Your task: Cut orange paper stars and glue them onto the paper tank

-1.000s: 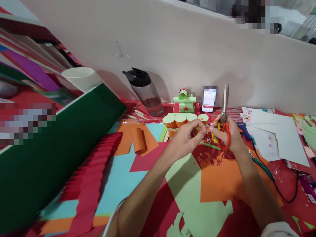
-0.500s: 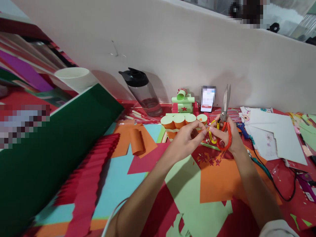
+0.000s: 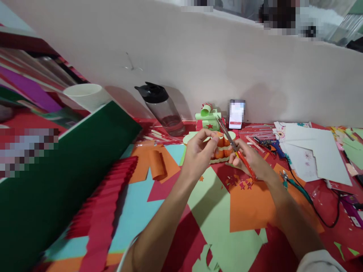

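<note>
My right hand (image 3: 253, 158) is closed on a pair of scissors (image 3: 246, 165) with red and yellow handles, the blades pointing up and to the left. My left hand (image 3: 198, 150) has thumb and forefinger pinched together beside the blades; what they hold, if anything, is too small to make out. Behind both hands stands a craft of orange paper tubes (image 3: 227, 152) with pale green tops, partly hidden by my left hand. Below lie small red paper stars (image 3: 242, 185) and a small orange star (image 3: 201, 178).
A pale green and red paper model (image 3: 209, 124) and a phone (image 3: 236, 115) stand by the wall, with a water bottle (image 3: 167, 111) to their left. A green board (image 3: 68, 177) leans at left. Glue gun (image 3: 276, 145), pliers (image 3: 295, 184) and white cards (image 3: 317, 155) lie at right.
Both hands have moved left. The scissors have swung from upright to leaning left, toward my left fingers. A small orange star now shows on the green paper.
</note>
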The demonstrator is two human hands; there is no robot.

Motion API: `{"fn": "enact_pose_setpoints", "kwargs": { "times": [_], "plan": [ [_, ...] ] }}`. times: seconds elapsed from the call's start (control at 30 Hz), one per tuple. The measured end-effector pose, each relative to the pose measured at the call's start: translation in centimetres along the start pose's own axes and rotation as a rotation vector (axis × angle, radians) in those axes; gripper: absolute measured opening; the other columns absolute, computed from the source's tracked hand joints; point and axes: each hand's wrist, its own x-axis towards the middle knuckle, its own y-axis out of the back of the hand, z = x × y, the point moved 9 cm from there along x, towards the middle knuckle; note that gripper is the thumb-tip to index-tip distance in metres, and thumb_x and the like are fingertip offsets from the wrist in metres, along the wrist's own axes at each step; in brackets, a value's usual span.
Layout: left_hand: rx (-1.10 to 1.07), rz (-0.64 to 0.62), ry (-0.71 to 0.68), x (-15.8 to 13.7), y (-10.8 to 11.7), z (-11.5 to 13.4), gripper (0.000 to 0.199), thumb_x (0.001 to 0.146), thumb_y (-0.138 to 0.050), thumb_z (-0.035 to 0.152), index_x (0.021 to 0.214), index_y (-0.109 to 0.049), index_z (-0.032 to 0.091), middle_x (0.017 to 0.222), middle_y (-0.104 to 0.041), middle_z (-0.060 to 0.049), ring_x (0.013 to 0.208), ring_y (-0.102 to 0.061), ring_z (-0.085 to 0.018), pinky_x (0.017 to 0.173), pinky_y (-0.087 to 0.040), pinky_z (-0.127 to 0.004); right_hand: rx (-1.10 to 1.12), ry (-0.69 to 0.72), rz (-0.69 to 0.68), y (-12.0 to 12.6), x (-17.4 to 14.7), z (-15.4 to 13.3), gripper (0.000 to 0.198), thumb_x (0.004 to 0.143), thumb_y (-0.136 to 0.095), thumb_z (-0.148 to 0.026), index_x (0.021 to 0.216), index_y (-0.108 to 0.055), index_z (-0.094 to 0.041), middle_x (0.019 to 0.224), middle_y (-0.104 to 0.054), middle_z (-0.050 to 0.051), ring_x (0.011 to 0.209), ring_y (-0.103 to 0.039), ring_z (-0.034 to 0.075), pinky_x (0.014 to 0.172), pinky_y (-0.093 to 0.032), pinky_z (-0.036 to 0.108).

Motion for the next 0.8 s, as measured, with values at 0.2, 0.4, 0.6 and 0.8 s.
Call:
{"fn": "enact_pose_setpoints", "kwargs": {
  "times": [0.2, 0.4, 0.6, 0.8],
  "plan": [
    [-0.062, 0.038, 0.016, 0.5, 0.5, -0.5, 0.023, 0.086, -0.072, 0.036, 0.079, -0.055, 0.022, 0.060, -0.052, 0.006, 0.050, -0.049, -0.010, 0.050, -0.040, -0.023, 0.011, -0.028, -0.060, -1.4, 0.1, 0.5, 0.058, 0.091, -0.064, -0.078, 0.109, -0.055, -0.023, 0.086, -0.067, 0.000, 0.073, -0.058, 0.017, 0.068, -0.042, 0.029],
    [-0.074, 0.064, 0.012, 0.3, 0.5, -0.4, 0.025, 0.088, -0.071, 0.036, 0.078, -0.053, 0.022, 0.054, -0.050, 0.007, 0.048, -0.051, -0.011, 0.049, -0.040, -0.023, 0.072, -0.044, -0.059, -1.5, 0.2, 0.7, 0.055, 0.091, -0.066, -0.075, 0.102, -0.055, -0.023, 0.090, -0.067, 0.001, 0.066, -0.052, 0.013, 0.063, -0.042, 0.026],
    [-0.065, 0.051, 0.008, 0.2, 0.3, -0.2, 0.024, 0.087, -0.072, 0.036, 0.078, -0.055, 0.022, 0.052, -0.051, 0.007, 0.046, -0.050, -0.010, 0.046, -0.038, -0.022, 0.066, -0.057, -0.027, -1.3, 0.2, 1.2, 0.056, 0.091, -0.065, -0.077, 0.104, -0.058, -0.023, 0.080, -0.066, 0.000, 0.062, -0.055, 0.014, 0.056, -0.043, 0.025],
    [-0.086, 0.050, -0.003, 0.0, 0.3, 0.1, 0.025, 0.086, -0.074, 0.037, 0.078, -0.056, 0.021, 0.054, -0.052, 0.007, 0.046, -0.050, -0.009, 0.046, -0.038, -0.021, 0.081, -0.052, -0.035, -1.4, 0.3, 1.7, 0.063, 0.090, -0.059, -0.084, 0.105, -0.057, -0.023, 0.080, -0.070, 0.001, 0.055, -0.050, 0.012, 0.051, -0.043, 0.024]
  ]
}}
